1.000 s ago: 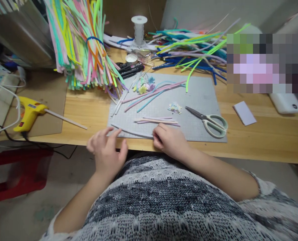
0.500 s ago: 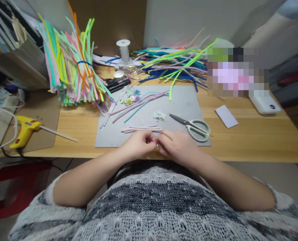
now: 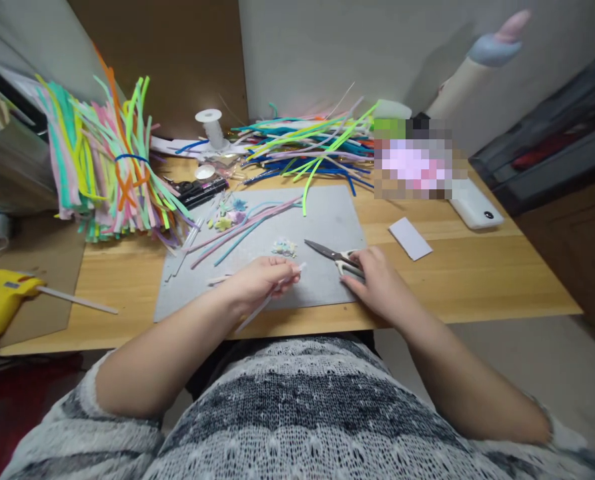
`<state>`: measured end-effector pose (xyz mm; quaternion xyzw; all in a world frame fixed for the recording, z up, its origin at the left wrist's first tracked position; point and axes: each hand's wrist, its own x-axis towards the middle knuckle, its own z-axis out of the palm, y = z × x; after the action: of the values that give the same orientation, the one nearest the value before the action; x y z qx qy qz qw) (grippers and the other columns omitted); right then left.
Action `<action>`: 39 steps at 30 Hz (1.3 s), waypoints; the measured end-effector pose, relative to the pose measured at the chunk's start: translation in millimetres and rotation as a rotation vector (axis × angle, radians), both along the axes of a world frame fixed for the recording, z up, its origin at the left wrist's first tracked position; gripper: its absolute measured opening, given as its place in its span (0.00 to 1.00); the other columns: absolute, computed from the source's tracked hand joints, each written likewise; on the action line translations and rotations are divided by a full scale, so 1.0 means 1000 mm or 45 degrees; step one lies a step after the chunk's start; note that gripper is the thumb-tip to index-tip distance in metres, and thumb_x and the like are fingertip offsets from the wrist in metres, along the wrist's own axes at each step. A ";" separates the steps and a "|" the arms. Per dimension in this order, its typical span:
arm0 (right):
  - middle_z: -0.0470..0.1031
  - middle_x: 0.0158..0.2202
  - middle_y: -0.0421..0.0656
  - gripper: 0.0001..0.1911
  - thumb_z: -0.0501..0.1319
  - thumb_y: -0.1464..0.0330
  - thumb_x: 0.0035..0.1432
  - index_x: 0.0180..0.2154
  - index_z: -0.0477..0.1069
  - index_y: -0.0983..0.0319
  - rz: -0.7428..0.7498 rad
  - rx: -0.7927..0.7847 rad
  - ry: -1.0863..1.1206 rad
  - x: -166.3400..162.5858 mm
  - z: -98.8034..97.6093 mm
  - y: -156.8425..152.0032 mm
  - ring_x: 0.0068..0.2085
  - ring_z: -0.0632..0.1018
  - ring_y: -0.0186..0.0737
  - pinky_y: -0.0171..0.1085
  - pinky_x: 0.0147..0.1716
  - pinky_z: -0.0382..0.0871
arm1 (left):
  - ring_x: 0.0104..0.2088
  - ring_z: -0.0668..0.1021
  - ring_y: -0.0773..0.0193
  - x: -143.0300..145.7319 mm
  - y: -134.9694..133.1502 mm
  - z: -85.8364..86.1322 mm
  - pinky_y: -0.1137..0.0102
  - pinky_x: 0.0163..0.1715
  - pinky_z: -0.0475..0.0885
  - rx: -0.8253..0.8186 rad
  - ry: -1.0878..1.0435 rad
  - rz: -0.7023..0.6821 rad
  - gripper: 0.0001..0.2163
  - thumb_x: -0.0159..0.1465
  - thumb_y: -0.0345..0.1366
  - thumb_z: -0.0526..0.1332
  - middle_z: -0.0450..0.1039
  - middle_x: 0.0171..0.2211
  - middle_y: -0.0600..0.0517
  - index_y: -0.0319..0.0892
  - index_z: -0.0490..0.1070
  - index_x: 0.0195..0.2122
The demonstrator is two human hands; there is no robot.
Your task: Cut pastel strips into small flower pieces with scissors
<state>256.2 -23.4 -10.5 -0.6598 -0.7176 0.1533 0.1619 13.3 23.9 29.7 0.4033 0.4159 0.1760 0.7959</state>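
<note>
Left hand (image 3: 260, 285): your thumb and fingers pinch a pale strip (image 3: 254, 316) close to its far end, over the near part of the grey mat (image 3: 322, 287); its tail slants down toward you. Right hand (image 3: 383, 288): at the handles of the scissors (image 3: 326, 251), blades pointing left and away; cannot tell whether your fingers have closed on them. Advise seating thumb and fingers well in the loops, keeping left fingertips clear of the blades.

Yellow glue gun (image 3: 6, 297) at left; white device (image 3: 472, 202), perhaps a phone, at right.
</note>
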 end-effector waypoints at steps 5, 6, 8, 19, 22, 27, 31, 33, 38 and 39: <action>0.70 0.41 0.51 0.14 0.59 0.65 0.55 0.43 0.67 0.65 0.026 -0.029 0.015 0.007 -0.002 0.004 0.44 0.72 0.48 0.45 0.43 0.66 | 0.19 0.56 0.75 0.008 0.009 0.005 0.74 0.18 0.46 -0.004 -0.088 0.023 0.08 0.54 0.36 0.61 0.58 0.20 0.56 0.38 0.64 0.23; 0.71 0.40 0.51 0.13 0.59 0.65 0.55 0.42 0.68 0.64 0.019 -0.031 -0.045 0.008 -0.002 0.005 0.43 0.71 0.49 0.45 0.42 0.65 | 0.19 0.56 0.75 0.009 0.010 0.006 0.74 0.18 0.46 -0.010 -0.090 0.044 0.08 0.54 0.35 0.61 0.57 0.20 0.57 0.38 0.64 0.23; 0.72 0.36 0.50 0.12 0.60 0.62 0.54 0.38 0.69 0.64 -0.022 -0.034 -0.152 0.011 -0.001 0.008 0.40 0.72 0.49 0.44 0.38 0.65 | 0.19 0.56 0.75 0.010 0.012 0.007 0.74 0.19 0.46 -0.016 -0.083 0.086 0.08 0.54 0.35 0.61 0.56 0.19 0.57 0.39 0.64 0.23; 0.71 0.34 0.43 0.25 0.61 0.50 0.48 0.41 0.63 0.58 0.016 -0.542 1.357 -0.006 0.031 -0.010 0.32 0.72 0.37 0.38 0.31 0.66 | 0.16 0.57 0.76 0.018 0.017 0.006 0.73 0.19 0.48 0.353 0.033 0.217 0.07 0.54 0.36 0.61 0.60 0.18 0.57 0.39 0.66 0.24; 0.68 0.35 0.41 0.33 0.69 0.51 0.37 0.42 0.60 0.57 0.063 -0.496 1.306 -0.018 0.030 -0.016 0.33 0.70 0.38 0.38 0.32 0.65 | 0.16 0.58 0.75 0.025 0.014 0.015 0.73 0.19 0.48 0.422 0.074 0.244 0.07 0.54 0.36 0.61 0.60 0.17 0.57 0.39 0.66 0.24; 0.68 0.34 0.40 0.29 0.70 0.56 0.39 0.40 0.60 0.57 -0.034 -0.325 0.739 -0.029 0.022 -0.019 0.34 0.68 0.39 0.38 0.33 0.63 | 0.18 0.58 0.75 0.036 0.007 0.024 0.74 0.21 0.52 0.524 0.114 0.233 0.02 0.52 0.31 0.59 0.60 0.17 0.59 0.40 0.66 0.26; 0.68 0.30 0.39 0.21 0.67 0.58 0.45 0.36 0.60 0.58 -0.055 -0.208 0.503 -0.032 0.024 -0.021 0.32 0.68 0.39 0.38 0.32 0.61 | 0.21 0.62 0.74 0.039 0.008 0.021 0.74 0.23 0.56 0.634 0.179 0.218 0.02 0.51 0.29 0.57 0.65 0.22 0.57 0.39 0.67 0.26; 0.69 0.29 0.39 0.19 0.66 0.58 0.46 0.35 0.60 0.58 -0.057 -0.184 0.469 -0.033 0.026 -0.021 0.31 0.68 0.38 0.37 0.31 0.61 | 0.22 0.64 0.73 0.039 0.010 0.019 0.74 0.24 0.57 0.682 0.237 0.199 0.02 0.51 0.29 0.56 0.66 0.22 0.56 0.39 0.67 0.26; 0.68 0.26 0.36 0.15 0.63 0.58 0.50 0.32 0.60 0.58 -0.079 -0.226 0.519 -0.033 0.022 -0.020 0.26 0.67 0.35 0.34 0.27 0.58 | 0.17 0.61 0.74 0.042 0.018 0.019 0.74 0.20 0.53 0.665 0.434 0.119 0.02 0.52 0.29 0.57 0.61 0.17 0.58 0.40 0.65 0.23; 0.67 0.24 0.35 0.15 0.63 0.58 0.51 0.31 0.60 0.58 -0.088 -0.232 0.532 -0.032 0.020 -0.020 0.25 0.66 0.34 0.34 0.26 0.57 | 0.16 0.60 0.74 0.044 0.020 0.019 0.74 0.19 0.51 0.640 0.468 0.098 0.03 0.52 0.29 0.57 0.60 0.15 0.59 0.40 0.65 0.22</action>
<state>224.0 -42.9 9.8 -0.6498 -0.6287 0.3451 0.2520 56.9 43.9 48.2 0.5963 0.5114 0.2275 0.5754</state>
